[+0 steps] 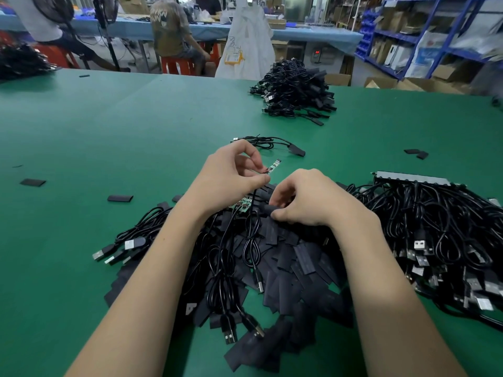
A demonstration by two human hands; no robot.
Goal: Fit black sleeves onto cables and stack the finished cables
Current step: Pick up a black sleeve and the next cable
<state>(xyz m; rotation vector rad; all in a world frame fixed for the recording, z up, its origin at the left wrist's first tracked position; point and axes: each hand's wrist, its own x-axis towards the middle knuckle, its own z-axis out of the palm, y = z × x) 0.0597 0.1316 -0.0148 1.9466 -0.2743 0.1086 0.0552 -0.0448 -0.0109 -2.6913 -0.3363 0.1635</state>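
Observation:
My left hand [231,175] pinches a black cable just behind its small green circuit board [273,167], which sticks up to the right. My right hand [307,200] pinches a black sleeve [265,206] on top of the heap of flat black sleeves [294,257] in front of me. The held cable [251,240] hangs down in a loop over the heap. One sleeved cable [272,144] lies on the green table just beyond my hands. A stack of sleeved cables [295,91] sits at the far right.
A large bundle of black USB cables [435,235] lies to the right, a smaller bunch [130,243] to the left. Loose sleeves [119,198] are scattered on the green table [109,131]. People sit at a blue bench [168,28] behind; shelving [424,36] stands at the right.

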